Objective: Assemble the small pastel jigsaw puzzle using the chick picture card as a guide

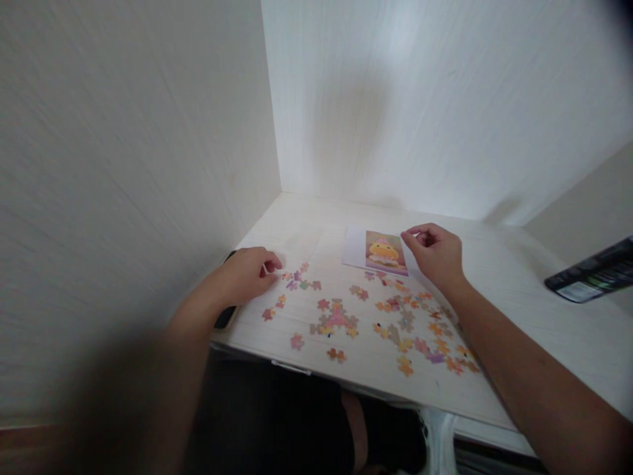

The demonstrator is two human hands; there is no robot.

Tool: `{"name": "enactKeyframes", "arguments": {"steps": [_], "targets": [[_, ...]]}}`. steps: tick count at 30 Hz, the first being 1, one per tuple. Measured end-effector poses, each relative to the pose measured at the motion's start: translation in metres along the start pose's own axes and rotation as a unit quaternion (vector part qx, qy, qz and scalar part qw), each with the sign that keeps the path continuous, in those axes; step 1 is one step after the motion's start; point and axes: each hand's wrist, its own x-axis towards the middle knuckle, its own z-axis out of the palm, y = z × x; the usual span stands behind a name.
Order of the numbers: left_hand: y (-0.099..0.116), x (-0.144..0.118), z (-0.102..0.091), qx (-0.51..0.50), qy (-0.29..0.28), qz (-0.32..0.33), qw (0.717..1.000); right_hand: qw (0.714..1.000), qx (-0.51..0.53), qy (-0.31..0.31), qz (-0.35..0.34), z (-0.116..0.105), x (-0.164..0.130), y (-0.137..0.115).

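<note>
Several loose jigsaw pieces (376, 323) in pink, orange and purple lie scattered over the pale wooden desk (306, 224). A small joined cluster (336, 318) sits near the middle. A reference card (376, 251) with a yellow cartoon figure lies behind the pieces. My right hand (435, 254) rests at the card's right edge, thumb and forefinger pinched together; whether a piece is between them I cannot tell. My left hand (247, 274) lies on the desk at the left, fingers curled, beside a few purple pieces (299, 280).
White walls close the desk in on the left and at the back. A dark phone-like object (225, 318) lies under my left wrist at the desk's left edge. A black packet (593, 272) lies at the far right. My lap shows below the front edge.
</note>
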Motion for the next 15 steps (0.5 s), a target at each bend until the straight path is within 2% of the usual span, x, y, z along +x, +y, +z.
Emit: {"name": "enactKeyframes", "arguments": {"steps": [8,15], "targets": [[0.005,0.004,0.008,0.027,-0.004,0.036,0.999,1.0,0.0,-0.008,-0.002,0.0,-0.001,-0.002],[0.002,0.006,0.012,0.015,-0.009,0.04,0.999,1.0,0.0,-0.019,-0.006,0.0,-0.001,-0.004]]}}
